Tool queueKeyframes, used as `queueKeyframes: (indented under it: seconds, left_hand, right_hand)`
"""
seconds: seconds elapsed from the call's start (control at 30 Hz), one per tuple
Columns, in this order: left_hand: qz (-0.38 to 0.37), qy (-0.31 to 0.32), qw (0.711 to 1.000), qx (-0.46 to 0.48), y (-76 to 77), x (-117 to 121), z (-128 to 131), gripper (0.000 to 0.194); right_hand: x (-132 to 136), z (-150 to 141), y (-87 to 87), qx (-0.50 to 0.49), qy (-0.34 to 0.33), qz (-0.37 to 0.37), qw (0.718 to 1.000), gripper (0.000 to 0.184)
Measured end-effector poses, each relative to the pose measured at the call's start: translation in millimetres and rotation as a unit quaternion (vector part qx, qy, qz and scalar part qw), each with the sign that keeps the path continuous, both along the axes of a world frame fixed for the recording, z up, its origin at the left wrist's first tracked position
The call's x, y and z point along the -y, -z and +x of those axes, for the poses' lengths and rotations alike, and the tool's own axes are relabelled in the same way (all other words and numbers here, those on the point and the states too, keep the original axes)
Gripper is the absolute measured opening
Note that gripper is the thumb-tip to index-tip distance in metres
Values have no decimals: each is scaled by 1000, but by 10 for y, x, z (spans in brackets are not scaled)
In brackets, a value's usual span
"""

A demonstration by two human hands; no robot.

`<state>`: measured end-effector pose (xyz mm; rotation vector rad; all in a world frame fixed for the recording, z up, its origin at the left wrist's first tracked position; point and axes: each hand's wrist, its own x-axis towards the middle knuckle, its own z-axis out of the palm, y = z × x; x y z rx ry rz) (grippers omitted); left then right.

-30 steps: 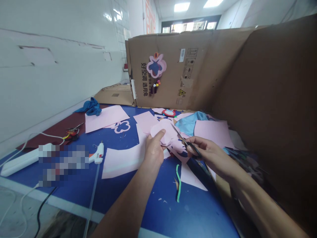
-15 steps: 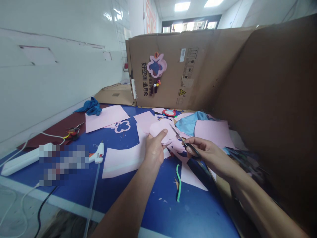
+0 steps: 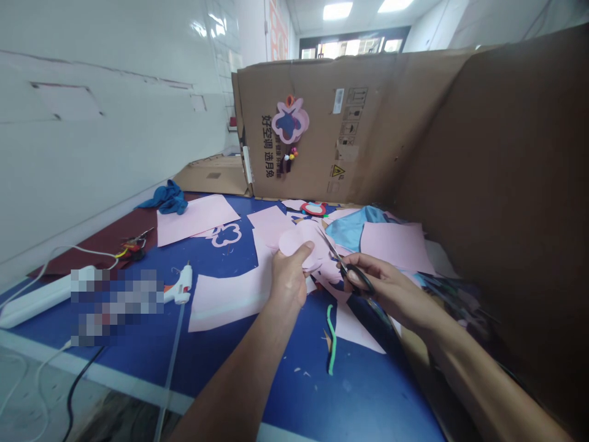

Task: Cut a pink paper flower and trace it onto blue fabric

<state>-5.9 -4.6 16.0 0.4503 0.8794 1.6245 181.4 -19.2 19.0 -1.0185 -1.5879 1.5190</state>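
My left hand (image 3: 289,277) pinches a rounded piece of pink paper (image 3: 294,242), with the thumb on top of it. My right hand (image 3: 381,282) grips a pair of black-handled scissors (image 3: 344,265) by the handles. The scissors' steel blades point up and to the left, and their tips are beside the pink piece. The blades' lower part sits among the pink paper near my left fingers. Part of the rounded piece is hidden behind my left hand.
A blue table (image 3: 350,393) holds loose pink sheets (image 3: 197,220), a green strip (image 3: 330,347), a hot glue gun (image 3: 181,293) and a white power strip (image 3: 41,304). Brown cardboard walls (image 3: 488,153) rise behind and to the right, bearing a paper flower (image 3: 289,121).
My left hand has shifted slightly right and turned the pink piece, with the thumb now further right. The scissors stay close to the paper, and my right hand has barely moved.
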Motion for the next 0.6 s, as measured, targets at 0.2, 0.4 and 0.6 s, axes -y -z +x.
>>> queueKeyframes:
  seconds: [0.2, 0.4, 0.6]
  left_hand:
    - [2, -1, 1000, 2, -2, -4, 8, 58]
    - [-4, -1, 1000, 2, -7, -2, 15, 60]
    - [-3, 3, 1000, 2, -4, 9, 35, 55]
  right_hand:
    - [-1, 8, 27, -23, -5, 6, 1000, 44]
    - [-12, 9, 38, -25, -5, 4, 1000, 43]
    - [-8, -14, 20, -29, -6, -4, 1000, 43]
